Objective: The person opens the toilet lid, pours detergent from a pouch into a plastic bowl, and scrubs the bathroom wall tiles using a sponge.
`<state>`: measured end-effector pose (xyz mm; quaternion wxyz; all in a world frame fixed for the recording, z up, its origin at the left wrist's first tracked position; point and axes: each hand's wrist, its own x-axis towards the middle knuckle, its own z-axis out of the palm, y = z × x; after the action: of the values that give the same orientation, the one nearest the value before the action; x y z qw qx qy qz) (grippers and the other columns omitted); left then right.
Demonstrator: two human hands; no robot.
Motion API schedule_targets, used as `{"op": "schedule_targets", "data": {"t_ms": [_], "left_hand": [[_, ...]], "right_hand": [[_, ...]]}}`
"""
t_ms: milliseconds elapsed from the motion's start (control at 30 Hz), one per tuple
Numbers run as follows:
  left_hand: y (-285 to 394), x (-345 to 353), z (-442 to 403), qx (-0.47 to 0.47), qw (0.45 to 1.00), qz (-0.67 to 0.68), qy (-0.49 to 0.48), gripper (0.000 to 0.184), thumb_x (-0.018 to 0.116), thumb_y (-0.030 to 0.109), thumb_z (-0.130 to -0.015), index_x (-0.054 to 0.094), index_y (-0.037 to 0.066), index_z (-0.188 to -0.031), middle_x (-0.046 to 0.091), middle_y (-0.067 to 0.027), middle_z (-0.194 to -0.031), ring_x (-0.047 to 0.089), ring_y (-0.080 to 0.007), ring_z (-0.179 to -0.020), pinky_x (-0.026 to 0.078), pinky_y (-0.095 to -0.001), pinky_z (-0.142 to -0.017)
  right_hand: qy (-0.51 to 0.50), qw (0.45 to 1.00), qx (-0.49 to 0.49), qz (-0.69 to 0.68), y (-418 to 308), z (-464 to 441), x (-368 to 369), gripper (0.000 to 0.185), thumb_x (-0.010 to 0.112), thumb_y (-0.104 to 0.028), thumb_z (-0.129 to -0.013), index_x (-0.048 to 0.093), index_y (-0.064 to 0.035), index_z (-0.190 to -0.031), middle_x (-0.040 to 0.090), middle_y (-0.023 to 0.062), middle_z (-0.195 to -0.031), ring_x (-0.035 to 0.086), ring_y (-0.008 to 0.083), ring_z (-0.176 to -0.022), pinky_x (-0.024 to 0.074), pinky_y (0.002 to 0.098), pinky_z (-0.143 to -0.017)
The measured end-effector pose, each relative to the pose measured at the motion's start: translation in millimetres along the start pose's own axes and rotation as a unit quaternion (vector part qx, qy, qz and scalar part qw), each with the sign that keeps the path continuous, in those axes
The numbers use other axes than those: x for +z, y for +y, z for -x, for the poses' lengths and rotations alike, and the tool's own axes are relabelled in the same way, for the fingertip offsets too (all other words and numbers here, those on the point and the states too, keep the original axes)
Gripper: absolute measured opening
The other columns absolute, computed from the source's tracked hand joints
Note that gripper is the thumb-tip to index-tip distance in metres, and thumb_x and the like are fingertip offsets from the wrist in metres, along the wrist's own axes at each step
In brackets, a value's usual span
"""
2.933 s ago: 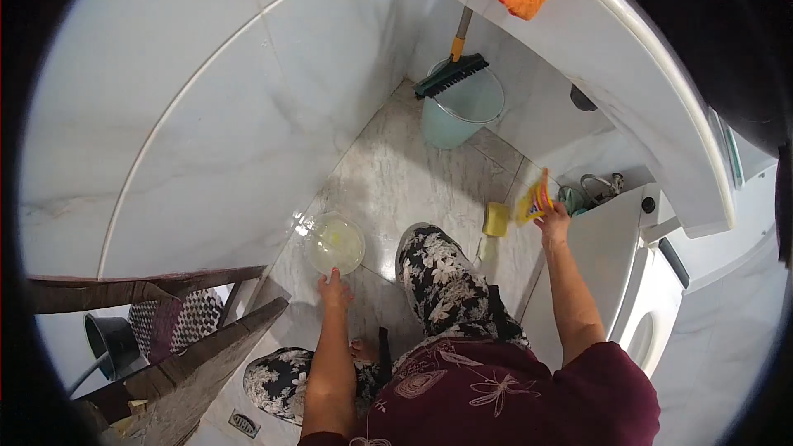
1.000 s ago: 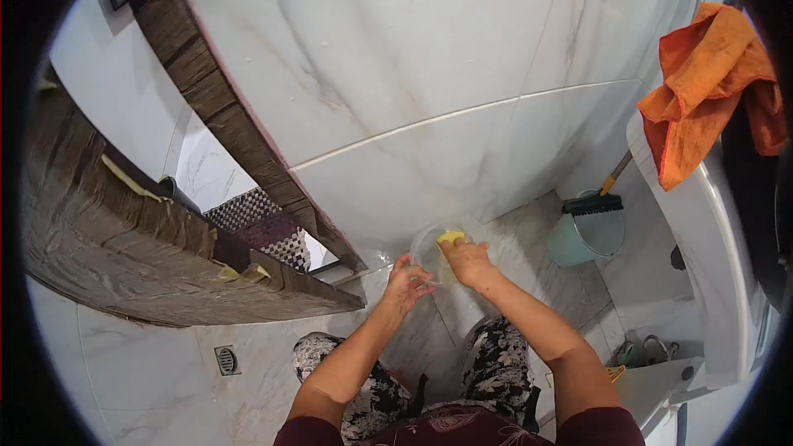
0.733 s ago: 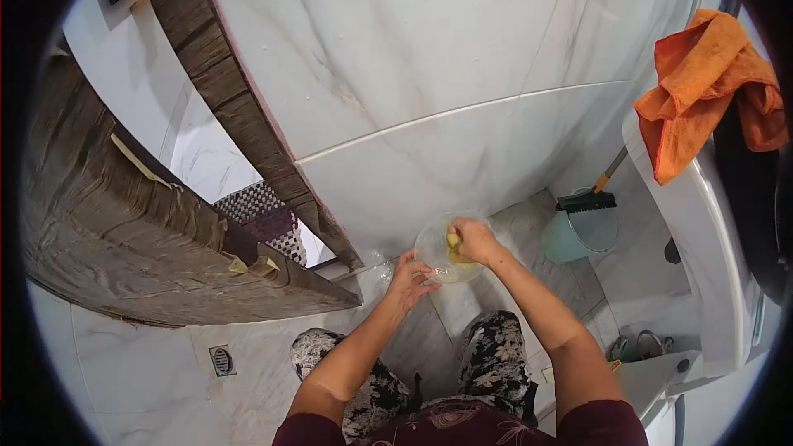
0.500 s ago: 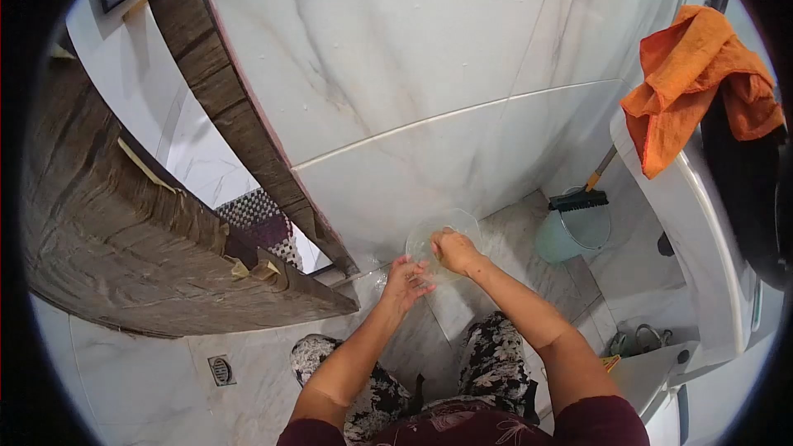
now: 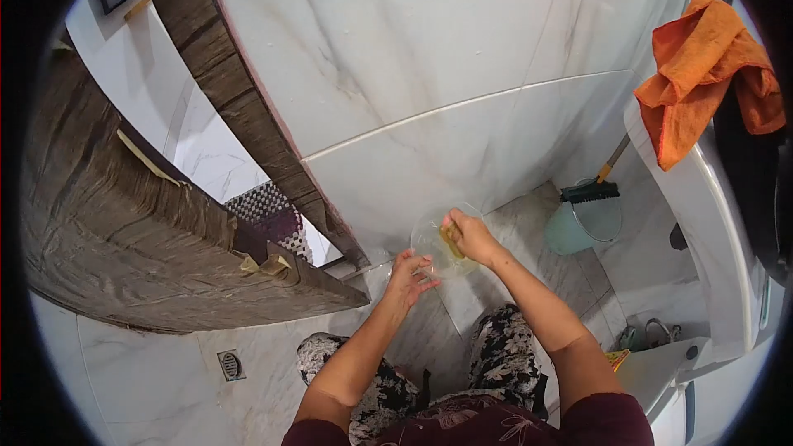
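Observation:
A clear, see-through bowl (image 5: pixel 426 234) is low down near the foot of the wall, its mouth facing me. My left hand (image 5: pixel 408 279) grips its near left rim, with a couple of fingers stretched out along the outside. Inside the bowl, my right hand (image 5: pixel 473 239) is closed around a yellow sponge (image 5: pixel 450 241) pressed to the bowl's inner surface. Whether the bowl touches the floor I cannot tell.
A pale green bucket (image 5: pixel 582 230) with a dark-bristled brush (image 5: pixel 591 192) across it stands on the right. An orange cloth (image 5: pixel 694 83) hangs above. A brown, worn door (image 5: pixel 149 231) is at left. A floor drain (image 5: pixel 231 365) lies at lower left.
My right hand has moved slightly within the bowl, and the yellow sponge now shows more clearly. My left hand stays at the rim. The view has shifted a little.

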<state>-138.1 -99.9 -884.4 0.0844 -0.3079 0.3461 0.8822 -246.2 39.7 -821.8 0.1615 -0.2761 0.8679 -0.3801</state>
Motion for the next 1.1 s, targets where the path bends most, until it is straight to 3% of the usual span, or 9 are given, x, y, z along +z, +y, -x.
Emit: {"op": "schedule_targets", "data": {"t_ms": [133,233,333,533,633,767,867,1067,1100], "left_hand": [[1,-4,-2,-0.002,1.0,0.004,-0.004,0.062,0.062,0.007,-0.064,0.03,0.013,-0.117,0.049,-0.012,-0.106,0.048,-0.0289,-0.095,0.047,-0.0507,-0.074],[3,-4,-2,-0.001,1.0,0.005,-0.01,0.062,0.061,0.007,-0.063,0.03,0.013,-0.117,0.048,-0.0127,-0.107,0.049,-0.0296,-0.095,0.047,-0.0506,-0.074],[5,-2,0,0.0,1.0,0.008,-0.014,0.062,0.06,0.006,-0.063,0.03,0.013,-0.117,0.048,-0.0135,-0.108,0.049,-0.0303,-0.095,0.047,-0.0507,-0.075],[0,-7,-7,-0.012,1.0,0.018,-0.007,0.062,0.058,0.006,-0.064,0.029,0.012,-0.118,0.048,-0.0149,-0.111,0.05,-0.0313,-0.095,0.046,-0.0521,-0.077],[4,-10,-8,-0.019,0.999,0.016,-0.028,0.063,0.058,0.006,-0.064,0.028,0.012,-0.12,0.047,-0.0159,-0.113,0.051,-0.0321,-0.096,0.046,-0.0527,-0.078],[9,-10,-8,-0.025,0.999,0.024,-0.041,0.064,0.057,0.007,-0.065,0.027,0.011,-0.12,0.045,-0.0168,-0.116,0.05,-0.0328,-0.098,0.046,-0.0532,-0.079],[10,-4,-1,-0.01,1.0,0.003,-0.022,0.059,0.058,0.009,-0.062,0.032,0.01,-0.115,0.046,-0.0182,-0.116,0.05,-0.0356,-0.1,0.045,-0.055,-0.081],[14,-6,2,-0.005,1.0,-0.015,-0.007,0.061,0.058,0.01,-0.06,0.034,0.009,-0.117,0.047,-0.0183,-0.116,0.05,-0.0358,-0.101,0.044,-0.0558,-0.082],[14,-5,4,-0.006,1.0,-0.016,0.0,0.062,0.058,0.01,-0.06,0.035,0.009,-0.117,0.048,-0.0179,-0.116,0.05,-0.0355,-0.101,0.044,-0.0558,-0.082]], "right_hand": [[0.001,0.999,0.036,0.036,-21,3,-5,0.022,0.053,-0.005,-0.079,0.051,-0.0054,-0.101,0.058,0.0236,-0.094,0.058,0.0383,-0.086,0.0451,0.0435,-0.074],[-0.019,0.979,-0.094,0.18,8,0,13,0.025,0.054,-0.005,-0.078,0.053,-0.0073,-0.103,0.054,0.0244,-0.107,0.057,0.0377,-0.091,0.0461,0.0413,-0.076],[-0.02,0.955,-0.068,0.288,26,6,42,0.036,0.059,-0.004,-0.074,0.055,-0.0098,-0.11,0.053,0.0195,-0.111,0.057,0.0335,-0.092,0.0475,0.0395,-0.077],[-0.084,0.984,-0.043,0.148,28,-6,29,0.038,0.056,-0.001,-0.074,0.054,-0.0098,-0.111,0.053,0.0192,-0.113,0.057,0.0347,-0.092,0.0471,0.0382,-0.077],[-0.024,0.999,0.03,0.003,-18,10,-1,0.033,0.052,0.002,-0.075,0.054,-0.0078,-0.107,0.053,0.0193,-0.111,0.056,0.0337,-0.094,0.046,0.0377,-0.076],[0.344,0.903,-0.258,-0.021,-69,-6,-26,0.036,0.048,0.007,-0.073,0.051,-0.0076,-0.106,0.049,0.0188,-0.109,0.05,0.0337,-0.1,0.0423,0.037,-0.083],[0.473,0.833,-0.278,0.073,-77,-37,-44,0.036,0.049,0.006,-0.072,0.05,-0.0058,-0.106,0.048,0.0172,-0.108,0.049,0.0329,-0.1,0.0405,0.036,-0.087],[0.591,0.785,0.068,-0.17,49,-72,-28,0.035,0.052,0.004,-0.076,0.05,-0.0036,-0.111,0.046,0.0157,-0.112,0.045,0.03,-0.107,0.0368,0.0385,-0.092],[0.591,0.781,0.053,-0.195,44,-72,-32,0.037,0.053,0.002,-0.077,0.049,-0.0031,-0.113,0.045,0.0158,-0.114,0.044,0.03,-0.109,0.0362,0.0387,-0.093]]}}
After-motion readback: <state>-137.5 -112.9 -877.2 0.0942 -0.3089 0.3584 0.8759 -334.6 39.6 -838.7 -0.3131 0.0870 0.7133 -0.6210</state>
